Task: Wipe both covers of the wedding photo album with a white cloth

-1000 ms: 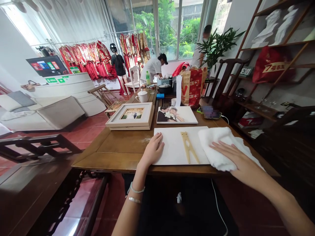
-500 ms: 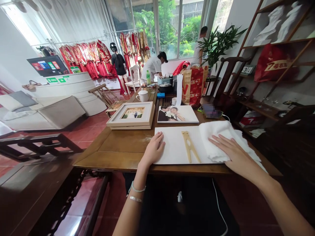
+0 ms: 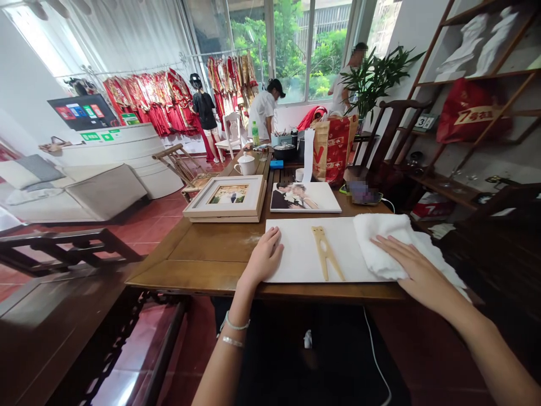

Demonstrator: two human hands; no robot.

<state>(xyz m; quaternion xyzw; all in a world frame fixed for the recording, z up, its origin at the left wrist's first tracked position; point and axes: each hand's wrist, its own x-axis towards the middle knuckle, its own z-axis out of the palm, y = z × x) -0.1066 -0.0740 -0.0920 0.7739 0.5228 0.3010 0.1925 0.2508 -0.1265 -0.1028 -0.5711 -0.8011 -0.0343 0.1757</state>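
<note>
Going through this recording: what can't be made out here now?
All in the head view:
White rectangular board: right end, covered by the white fluffy towel.
Bare right hand: palm, facing down on the towel.
Dark cabled device: surface, blurred by pixelation.
Small framed photograph: details, too small.

A leafy plant rises behind a printed paper bag.

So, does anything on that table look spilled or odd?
One pale patch on the wooden table, just left of the white panel, looks odd against the brown; I can't tell whether it's residue or glare.
</note>
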